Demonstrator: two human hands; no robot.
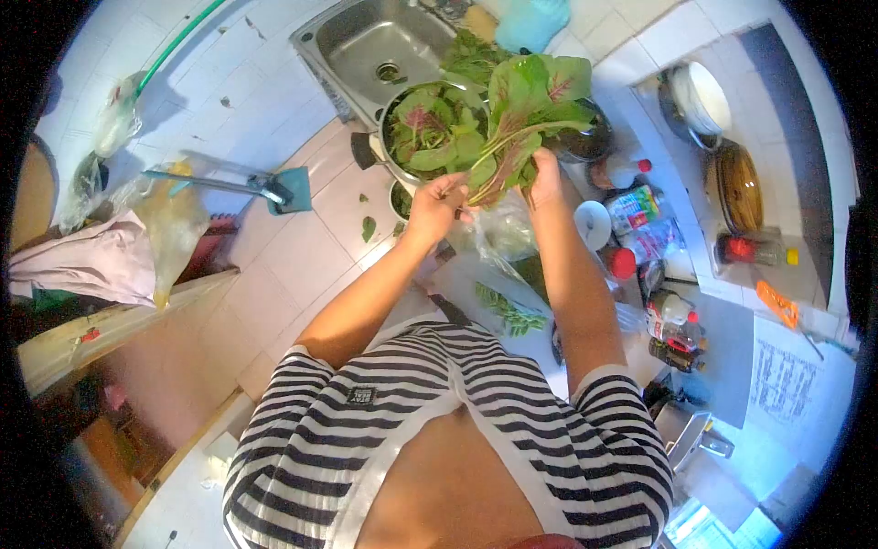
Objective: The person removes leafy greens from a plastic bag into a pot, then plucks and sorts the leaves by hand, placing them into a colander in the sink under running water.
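A bunch of leafy greens with purple-red centres, which look like amaranth (540,91), is held up in front of me. My left hand (435,210) is closed, its fingers pinching at the stem ends. My right hand (543,180) is wrapped round the leaves and stems on the other side. Just beyond my left hand stands a metal pot (388,157) with a dark handle, filled with more leaves. A smaller container (395,209) with bits of green sits below it, partly hidden by my left hand. Under my forearms lies a clear plastic bag (508,229).
A steel sink (366,46) is at the back. More greens (471,59) lie beside it. Bottles and a red-capped jar (622,263) crowd the right-hand counter. A blue dustpan (294,190) and fallen leaves (369,229) are on the tiled floor to the left.
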